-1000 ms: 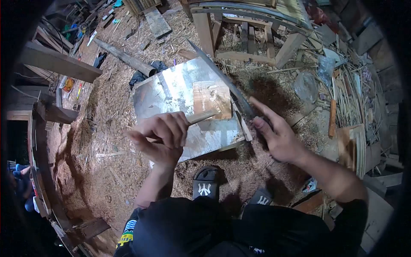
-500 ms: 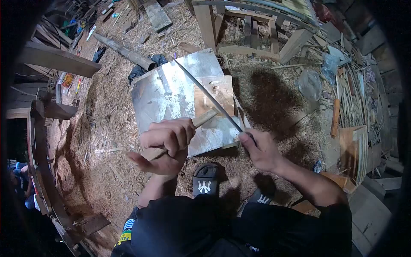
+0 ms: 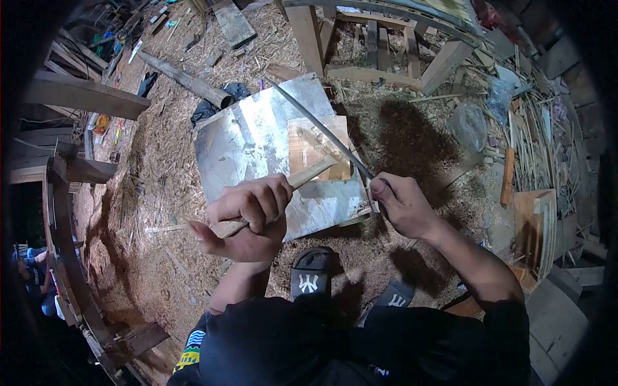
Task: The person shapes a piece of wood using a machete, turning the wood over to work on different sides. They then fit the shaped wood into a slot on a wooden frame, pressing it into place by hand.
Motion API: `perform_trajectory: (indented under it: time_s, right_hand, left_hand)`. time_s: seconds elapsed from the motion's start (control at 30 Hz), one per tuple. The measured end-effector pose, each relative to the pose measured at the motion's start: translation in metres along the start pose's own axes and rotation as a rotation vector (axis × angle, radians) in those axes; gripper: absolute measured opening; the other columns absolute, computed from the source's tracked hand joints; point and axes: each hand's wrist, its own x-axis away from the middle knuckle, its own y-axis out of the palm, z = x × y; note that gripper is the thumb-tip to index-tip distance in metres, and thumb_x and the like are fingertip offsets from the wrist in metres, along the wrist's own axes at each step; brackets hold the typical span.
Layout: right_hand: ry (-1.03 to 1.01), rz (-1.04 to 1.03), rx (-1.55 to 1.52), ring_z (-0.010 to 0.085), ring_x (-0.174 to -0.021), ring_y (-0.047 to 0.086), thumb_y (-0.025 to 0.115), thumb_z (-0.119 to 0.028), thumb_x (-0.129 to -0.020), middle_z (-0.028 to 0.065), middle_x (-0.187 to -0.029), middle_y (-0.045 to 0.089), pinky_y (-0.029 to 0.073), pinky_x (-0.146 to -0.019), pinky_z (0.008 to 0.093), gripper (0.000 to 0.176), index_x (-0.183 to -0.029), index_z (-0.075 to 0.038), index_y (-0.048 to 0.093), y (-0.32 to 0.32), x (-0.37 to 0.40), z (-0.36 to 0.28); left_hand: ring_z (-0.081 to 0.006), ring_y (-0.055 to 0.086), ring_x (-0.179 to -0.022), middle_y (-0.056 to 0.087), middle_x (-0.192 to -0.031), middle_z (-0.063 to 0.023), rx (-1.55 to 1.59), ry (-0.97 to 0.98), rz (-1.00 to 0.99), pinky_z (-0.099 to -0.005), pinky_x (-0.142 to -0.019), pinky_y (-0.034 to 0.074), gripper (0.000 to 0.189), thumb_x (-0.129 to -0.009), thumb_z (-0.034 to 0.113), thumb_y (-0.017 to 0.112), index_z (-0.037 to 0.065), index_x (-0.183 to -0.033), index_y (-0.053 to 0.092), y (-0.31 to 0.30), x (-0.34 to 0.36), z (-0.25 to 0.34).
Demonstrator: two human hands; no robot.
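Observation:
My left hand (image 3: 248, 212) is closed around a pale wooden stick (image 3: 310, 174), which sticks out past the fist toward the upper right. In my right hand (image 3: 404, 204) is the handle of a long, narrow-bladed knife (image 3: 315, 123). Its dark blade slants up and left, crossing in view close by the stick's far end. Beneath both lies a large board with a worn silvery surface (image 3: 241, 145), and on it a smaller square wooden board (image 3: 306, 145).
Wood shavings cover the ground (image 3: 161, 212). Sandals (image 3: 310, 273) are on my feet. A wooden frame (image 3: 373, 74) stands ahead, a curved timber structure (image 3: 61, 225) at left. Scrap strips (image 3: 537, 148) and an open wooden box (image 3: 534, 228) lie right. A person (image 3: 38, 276) is at far left.
My right hand has moved slightly up and right, drawing the knife with it. My left hand and the stick stay nearly in place, the stick's far end shifting slightly.

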Motion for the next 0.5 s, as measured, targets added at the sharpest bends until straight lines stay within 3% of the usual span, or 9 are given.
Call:
perform_trajectory:
  time_s: [0.2, 0.3, 0.43, 0.5]
  right_hand:
    - [-0.154, -0.002, -0.108, 0.0212, -0.052, 0.053, 0.045, -0.046, -0.102, 0.0143, -0.057, 0.053, 0.041, -0.051, 0.0388, 0.054, -0.084, 0.004, 0.056, -0.007, 0.005, -0.028]
    - [0.068, -0.018, 0.104, 0.0234, -0.049, 0.056, 0.045, -0.045, -0.102, 0.0148, -0.055, 0.054, 0.041, -0.047, 0.0391, 0.054, -0.083, 0.004, 0.056, 0.016, 0.003, -0.003]
    - [0.108, -0.074, 0.041, 0.0222, -0.049, 0.056, 0.045, -0.045, -0.102, 0.0141, -0.055, 0.054, 0.042, -0.047, 0.0387, 0.053, -0.085, 0.004, 0.057, 0.006, 0.004, -0.003]
    - [-0.051, 0.004, -0.001, 0.0194, -0.048, 0.054, 0.045, -0.046, -0.102, 0.0124, -0.055, 0.053, 0.042, -0.047, 0.0379, 0.053, -0.087, 0.003, 0.056, -0.004, 0.003, -0.023]
  left_hand:
    - [-0.0181, 0.026, -0.038, 0.029, -0.043, -0.003, -0.01, 0.003, -0.01, -0.0344, -0.045, 0.025, 0.077, -0.095, 0.069, 0.023, 0.008, -0.048, 0.028, 0.006, -0.001, -0.002]
    - [-0.0179, 0.026, -0.038, 0.029, -0.043, -0.0029, -0.006, -0.001, -0.001, -0.0343, -0.045, 0.025, 0.078, -0.095, 0.07, 0.023, 0.008, -0.048, 0.028, 0.007, -0.001, -0.002]
    - [-0.0176, 0.026, -0.039, 0.029, -0.043, -0.0027, -0.024, 0.008, -0.005, -0.0341, -0.045, 0.025, 0.078, -0.094, 0.07, 0.023, 0.008, -0.048, 0.027, 0.011, 0.002, -0.003]
    - [-0.0176, 0.025, -0.039, 0.029, -0.043, -0.0026, -0.026, 0.021, -0.011, -0.0342, -0.045, 0.025, 0.078, -0.095, 0.07, 0.023, 0.008, -0.048, 0.027, 0.011, 0.002, -0.005]
